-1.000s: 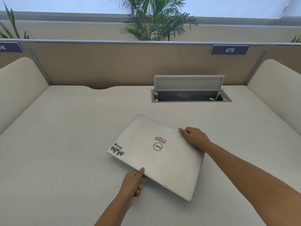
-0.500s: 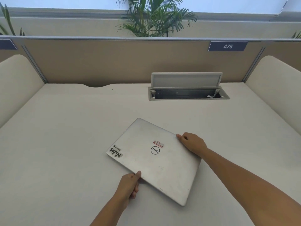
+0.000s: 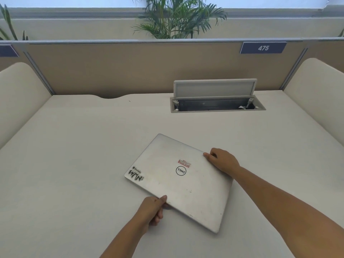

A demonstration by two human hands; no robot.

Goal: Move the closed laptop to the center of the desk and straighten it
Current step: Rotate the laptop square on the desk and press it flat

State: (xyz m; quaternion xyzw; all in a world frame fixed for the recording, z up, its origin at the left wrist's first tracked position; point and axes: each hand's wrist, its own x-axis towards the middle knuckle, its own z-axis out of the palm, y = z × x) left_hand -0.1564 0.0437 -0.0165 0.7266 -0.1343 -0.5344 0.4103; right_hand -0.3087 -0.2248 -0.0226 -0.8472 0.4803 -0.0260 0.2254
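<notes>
1. A wide cream desk (image 3: pixel 74 164) is seen, closed in by a tan partition (image 3: pixel 121 69) along its far edge and by rounded cream side panels at its left and right edges.
2. A closed silver laptop (image 3: pixel 178 185) is found on the desk, near the middle of its width and toward the near edge. It is turned at an angle, so that its sides are not parallel to the desk edges. Whether it lies fully flat cannot be told.
3. An open cable box (image 3: pixel 216 104) with a raised lid is set into the desk near the far edge, to the right of the middle, well apart from the laptop.
4. The laptop's far right edge is gripped by the right hand (image 3: pixel 223 161), the fingers curled over it.
5. The laptop's near left edge is pinched by the left hand (image 3: pixel 151 209), with the thumb laid on the lid and the fingers folded beneath.
6. A blue plate (image 3: pixel 263 47) marked 475 is fixed on the partition, toward its right end.
</notes>
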